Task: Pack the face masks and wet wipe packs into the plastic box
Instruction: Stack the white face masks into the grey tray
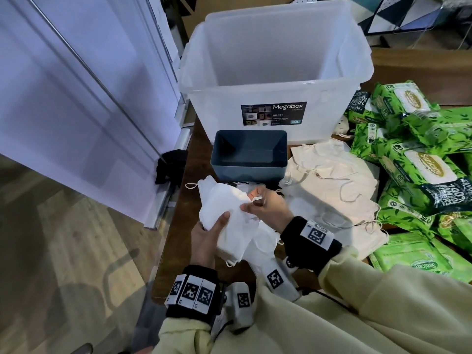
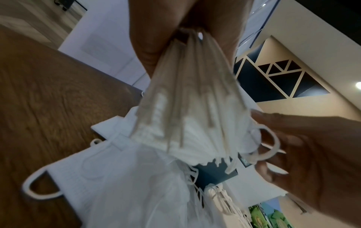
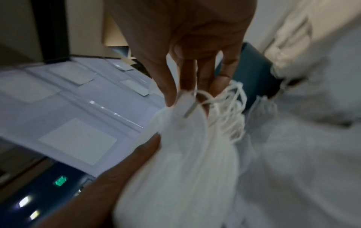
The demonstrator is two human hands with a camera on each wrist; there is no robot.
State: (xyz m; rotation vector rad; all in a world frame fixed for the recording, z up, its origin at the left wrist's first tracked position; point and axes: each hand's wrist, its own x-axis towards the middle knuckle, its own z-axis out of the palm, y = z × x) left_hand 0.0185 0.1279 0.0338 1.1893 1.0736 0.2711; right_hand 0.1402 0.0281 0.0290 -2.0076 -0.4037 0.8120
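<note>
A stack of white face masks (image 1: 229,215) is held above the table's near edge. My left hand (image 1: 207,233) grips the stack from below, thumb on top; in the left wrist view the masks (image 2: 185,108) fan out from its fingers. My right hand (image 1: 265,203) pinches the stack's right edge and ear loops (image 3: 220,98). More masks, cream-coloured (image 1: 329,185), lie piled on the table to the right. Green wet wipe packs (image 1: 419,159) are heaped at the far right. The clear plastic box (image 1: 275,72) stands open behind, nothing visible inside it.
A small blue-grey bin (image 1: 249,154) sits between the big box and my hands, nothing visible in it. The brown table (image 1: 184,200) ends at the left, with wooden floor and a white sliding door (image 1: 76,98) beyond. A black object (image 1: 169,166) lies by the door track.
</note>
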